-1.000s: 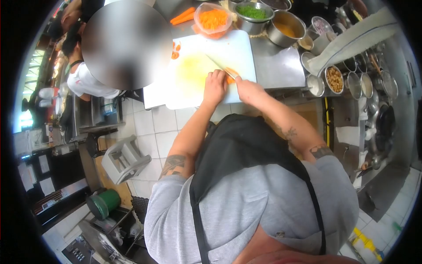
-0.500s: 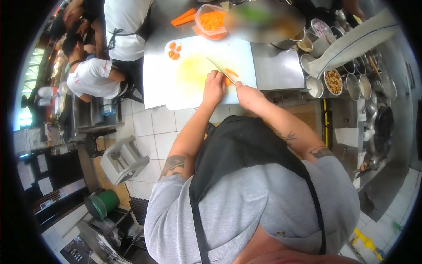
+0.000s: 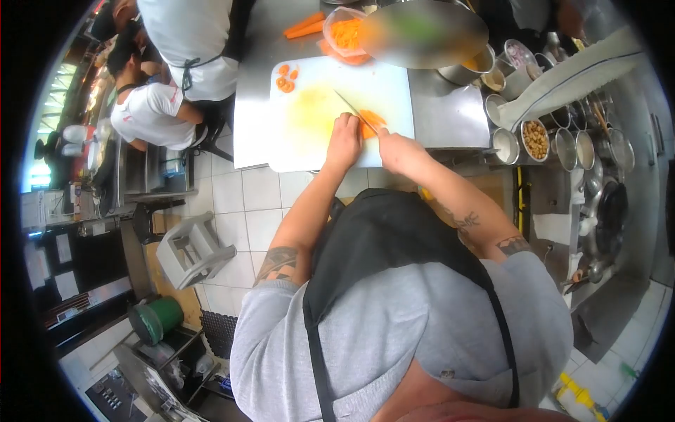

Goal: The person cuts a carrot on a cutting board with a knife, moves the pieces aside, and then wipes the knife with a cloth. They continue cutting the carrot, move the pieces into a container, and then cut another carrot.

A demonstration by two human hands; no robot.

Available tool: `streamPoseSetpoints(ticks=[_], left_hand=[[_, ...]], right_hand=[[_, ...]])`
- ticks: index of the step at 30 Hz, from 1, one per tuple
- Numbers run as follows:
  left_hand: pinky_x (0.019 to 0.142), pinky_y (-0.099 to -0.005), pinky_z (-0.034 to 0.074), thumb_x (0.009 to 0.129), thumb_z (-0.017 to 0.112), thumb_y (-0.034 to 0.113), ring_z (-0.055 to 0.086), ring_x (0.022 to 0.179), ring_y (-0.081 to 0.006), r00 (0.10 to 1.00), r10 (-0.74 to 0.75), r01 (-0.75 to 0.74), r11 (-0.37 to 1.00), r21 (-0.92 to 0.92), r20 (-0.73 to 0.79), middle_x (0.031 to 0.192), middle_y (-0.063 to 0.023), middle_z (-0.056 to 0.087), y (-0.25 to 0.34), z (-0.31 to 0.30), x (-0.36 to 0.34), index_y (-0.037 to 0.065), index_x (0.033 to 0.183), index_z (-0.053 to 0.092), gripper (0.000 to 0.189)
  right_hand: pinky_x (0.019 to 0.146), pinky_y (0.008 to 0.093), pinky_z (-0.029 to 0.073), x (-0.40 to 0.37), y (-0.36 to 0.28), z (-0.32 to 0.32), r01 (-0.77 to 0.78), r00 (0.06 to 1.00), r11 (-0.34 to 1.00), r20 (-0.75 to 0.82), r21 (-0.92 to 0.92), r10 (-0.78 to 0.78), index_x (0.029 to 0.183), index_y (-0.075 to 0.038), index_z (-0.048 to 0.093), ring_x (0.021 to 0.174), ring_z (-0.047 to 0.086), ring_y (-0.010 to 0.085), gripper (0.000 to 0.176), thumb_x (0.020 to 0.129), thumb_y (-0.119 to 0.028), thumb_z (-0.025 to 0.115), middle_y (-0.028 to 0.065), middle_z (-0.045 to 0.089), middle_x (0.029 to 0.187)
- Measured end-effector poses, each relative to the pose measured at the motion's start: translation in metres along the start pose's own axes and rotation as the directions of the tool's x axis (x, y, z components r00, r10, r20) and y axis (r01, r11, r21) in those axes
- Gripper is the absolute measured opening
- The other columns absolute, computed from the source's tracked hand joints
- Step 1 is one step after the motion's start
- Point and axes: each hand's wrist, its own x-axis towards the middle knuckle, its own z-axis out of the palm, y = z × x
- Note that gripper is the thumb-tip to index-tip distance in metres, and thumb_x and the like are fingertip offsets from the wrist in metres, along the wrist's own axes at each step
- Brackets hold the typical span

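On the white cutting board, my right hand grips a knife by its handle, the blade angled up and left across the board. My left hand is close beside the blade, fingers curled and pressed down on a piece of carrot that they mostly cover. Orange carrot slices lie along the right side of the blade. Several round carrot ends sit at the board's upper left. A yellowish stain marks the middle of the board.
Beyond the board are whole carrots, a container of cut carrot and a large blurred bowl. Metal containers, one with brown chunks, line the right. Co-workers in white shirts stand at left, near a grey stool.
More orange carrot slices show beside the blade. The knife and both hands stay nearly in place, while the whole view has shifted slightly.
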Motion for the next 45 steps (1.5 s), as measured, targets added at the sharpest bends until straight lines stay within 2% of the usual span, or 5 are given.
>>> streamPoseSetpoints(ticks=[3,6,9,31,45], left_hand=[[0.09,-0.0499,0.046,0.088,0.06,-0.001,0.052,0.101,-0.0442,1.0,0.001,-0.002,1.0,0.029,0.02,0.108,-0.0227,0.056,0.0,0.0,-0.001,0.0,0.108,0.057,0.02],[0.09,-0.05,0.045,0.087,0.058,-0.001,0.051,0.101,-0.0444,0.999,0.024,-0.025,0.999,0.039,0.035,0.109,-0.0224,0.056,-0.004,-0.003,-0.006,0.0,0.109,0.057,0.022],[0.091,-0.0505,0.045,0.087,0.056,-0.002,0.051,0.101,-0.0443,0.998,0.05,-0.05,0.999,0.018,0.029,0.109,-0.0223,0.056,-0.007,-0.005,-0.002,0.0,0.11,0.057,0.024],[0.087,-0.0481,0.047,0.088,0.058,0.003,0.056,0.098,-0.0401,1.0,-0.003,-0.002,0.989,0.147,0.031,0.106,-0.0188,0.058,-0.005,-0.013,-0.008,0.001,0.108,0.057,0.02],[0.084,-0.0493,0.048,0.088,0.06,0.005,0.057,0.095,-0.0397,1.0,0.017,-0.016,0.998,0.054,-0.002,0.101,-0.0181,0.058,-0.016,-0.015,-0.008,0.002,0.103,0.058,0.015]], right_hand=[[0.092,0.052,0.055,0.007,0.006,0.023,-0.017,0.999,1.0,-0.03,0.007,0.017,0.13,0.002,0.05,0.108,0.069,0.0421,0.036,0.1,-0.011,0.037,0.027,0.07,0.114],[0.087,0.0519,0.056,0.015,0.004,0.015,0.017,0.998,1.0,-0.065,0.016,-0.016,0.126,0.004,0.048,0.1,0.071,0.0436,0.035,0.092,-0.004,0.052,0.0278,0.072,0.105],[0.094,0.0514,0.054,-0.006,-0.005,0.004,-0.025,1.0,1.0,0.007,-0.008,0.025,0.13,0.003,0.05,0.11,0.069,0.0415,0.035,0.1,-0.011,0.038,0.028,0.07,0.116],[0.089,0.0523,0.056,-0.001,-0.008,0.03,-0.034,0.996,0.999,-0.076,0.002,0.034,0.122,0.003,0.055,0.103,0.07,0.0425,0.031,0.1,-0.011,0.038,0.0276,0.072,0.109],[0.088,0.0529,0.056,-0.011,-0.024,0.015,-0.019,0.999,1.0,-0.033,-0.001,0.019,0.125,0.004,0.053,0.101,0.071,0.0426,0.032,0.096,-0.008,0.044,0.0284,0.072,0.106]])
